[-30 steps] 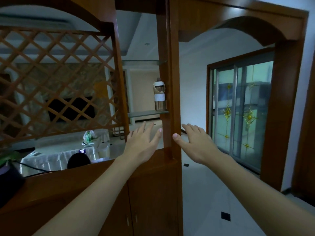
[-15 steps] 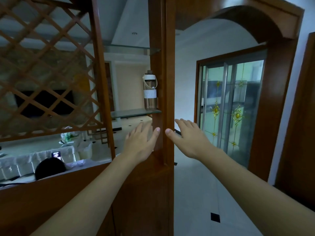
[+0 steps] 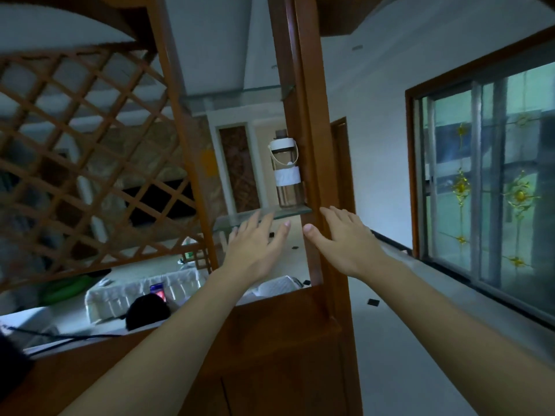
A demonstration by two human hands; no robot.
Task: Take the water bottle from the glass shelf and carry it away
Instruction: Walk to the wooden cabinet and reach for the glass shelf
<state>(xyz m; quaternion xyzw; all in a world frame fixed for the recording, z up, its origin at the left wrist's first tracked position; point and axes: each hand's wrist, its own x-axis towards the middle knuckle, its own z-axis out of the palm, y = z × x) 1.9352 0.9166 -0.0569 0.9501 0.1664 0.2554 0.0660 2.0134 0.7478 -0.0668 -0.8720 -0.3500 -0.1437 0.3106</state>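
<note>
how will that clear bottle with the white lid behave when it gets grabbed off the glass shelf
The tall clear bottle with a white lid looks narrow, so it may tip if nudged. Its smooth wall may be slippery. It appears nearly empty, so probably light.

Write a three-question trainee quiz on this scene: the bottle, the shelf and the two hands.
1. True or false: the water bottle stands upright on the glass shelf.
2. Which hand is on the shelf's side of the wooden post? A) left hand B) right hand C) both
3. Fill in: the band around the middle of the bottle is ____.

Key
1. True. It stands at the shelf's right end, close beside the post.
2. A. The right hand is on the other side of the post. Both hands are open and empty.
3. White, like the cap.
</note>
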